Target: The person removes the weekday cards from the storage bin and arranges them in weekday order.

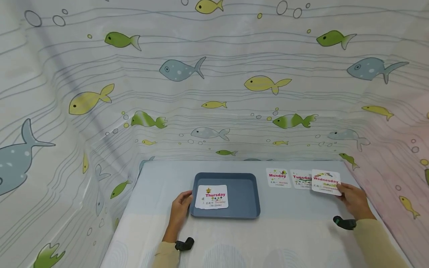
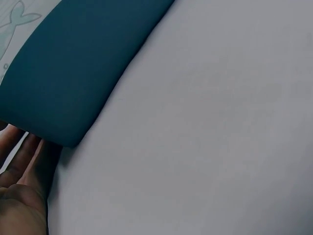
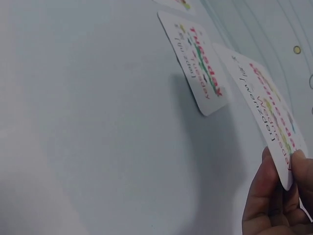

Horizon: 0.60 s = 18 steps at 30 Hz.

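Note:
My right hand (image 1: 356, 201) pinches the Wednesday card (image 1: 326, 182) by its right edge, thumb on the printed face and fingers behind. In the right wrist view the card (image 3: 266, 112) is tilted and raised off the table, casting a shadow. The Tuesday card (image 1: 300, 179) lies flat to its left, partly covered by it in the head view. Farther left lies the Monday card (image 1: 277, 178). A blue-grey tray (image 1: 244, 197) holds the Thursday card (image 1: 214, 201), with another card's edge showing beneath it. My left hand (image 1: 181, 207) touches the tray's left rim with fairly straight fingers.
A pale cloth-covered table (image 1: 288, 230) lies under everything. Fish-patterned sheeting (image 1: 234, 119) rises behind it and at both sides. Black devices are worn on the left wrist (image 1: 184, 244) and right wrist (image 1: 344, 223).

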Motion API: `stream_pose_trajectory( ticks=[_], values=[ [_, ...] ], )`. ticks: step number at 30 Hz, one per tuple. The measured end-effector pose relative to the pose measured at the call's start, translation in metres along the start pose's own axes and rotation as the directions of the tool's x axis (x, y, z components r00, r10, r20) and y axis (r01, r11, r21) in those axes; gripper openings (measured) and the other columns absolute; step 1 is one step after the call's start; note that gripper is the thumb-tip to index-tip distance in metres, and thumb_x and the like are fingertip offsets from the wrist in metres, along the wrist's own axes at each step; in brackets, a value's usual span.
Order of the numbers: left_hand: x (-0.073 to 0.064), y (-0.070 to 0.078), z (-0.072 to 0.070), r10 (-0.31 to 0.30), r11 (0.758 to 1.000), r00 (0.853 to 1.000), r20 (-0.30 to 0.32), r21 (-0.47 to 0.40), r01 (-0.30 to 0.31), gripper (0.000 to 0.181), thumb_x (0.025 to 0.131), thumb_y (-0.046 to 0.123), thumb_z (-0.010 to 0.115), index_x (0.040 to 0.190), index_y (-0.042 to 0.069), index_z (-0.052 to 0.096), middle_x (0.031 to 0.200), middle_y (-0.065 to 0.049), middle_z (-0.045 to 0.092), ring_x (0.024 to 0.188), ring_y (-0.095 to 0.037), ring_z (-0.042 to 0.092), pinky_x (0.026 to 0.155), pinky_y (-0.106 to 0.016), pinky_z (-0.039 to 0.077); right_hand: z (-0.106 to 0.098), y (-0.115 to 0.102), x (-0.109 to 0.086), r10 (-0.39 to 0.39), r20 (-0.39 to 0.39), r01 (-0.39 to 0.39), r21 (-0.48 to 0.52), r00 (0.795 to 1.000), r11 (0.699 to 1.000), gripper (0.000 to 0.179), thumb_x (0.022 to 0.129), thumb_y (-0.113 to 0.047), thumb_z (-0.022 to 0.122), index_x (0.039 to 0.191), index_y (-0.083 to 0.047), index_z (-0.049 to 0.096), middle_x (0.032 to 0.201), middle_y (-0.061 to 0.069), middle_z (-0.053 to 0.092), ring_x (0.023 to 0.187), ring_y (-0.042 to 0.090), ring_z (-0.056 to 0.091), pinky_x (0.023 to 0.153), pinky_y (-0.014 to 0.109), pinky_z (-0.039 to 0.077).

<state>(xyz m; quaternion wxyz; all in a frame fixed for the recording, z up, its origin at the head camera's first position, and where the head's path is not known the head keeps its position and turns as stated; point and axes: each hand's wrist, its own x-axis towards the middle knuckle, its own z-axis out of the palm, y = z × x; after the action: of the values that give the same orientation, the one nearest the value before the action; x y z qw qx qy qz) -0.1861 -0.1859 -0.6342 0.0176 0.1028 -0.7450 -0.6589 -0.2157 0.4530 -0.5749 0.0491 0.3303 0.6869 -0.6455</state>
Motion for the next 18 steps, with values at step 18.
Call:
stream_pose_trajectory(
  ticks=[18],
  values=[
    [0.002, 0.001, 0.003, 0.01, 0.998, 1.0, 0.01, -0.06, -0.009, 0.033, 0.099, 0.021, 0.064, 0.128, 0.007, 0.064, 0.133, -0.013, 0.063, 0.128, -0.026, 0.059, 0.091, -0.011, 0.049, -0.029, -0.017, 0.024, 0.031, -0.107, -0.062, -0.294, 0.994, 0.954, 0.062, 0.105, -0.031, 0.047, 0.155, -0.001, 0.026, 0.146, 0.025, 0.041, 0.102, 0.027, 0.054, 0.062, 0.022, 0.055]
  ],
)
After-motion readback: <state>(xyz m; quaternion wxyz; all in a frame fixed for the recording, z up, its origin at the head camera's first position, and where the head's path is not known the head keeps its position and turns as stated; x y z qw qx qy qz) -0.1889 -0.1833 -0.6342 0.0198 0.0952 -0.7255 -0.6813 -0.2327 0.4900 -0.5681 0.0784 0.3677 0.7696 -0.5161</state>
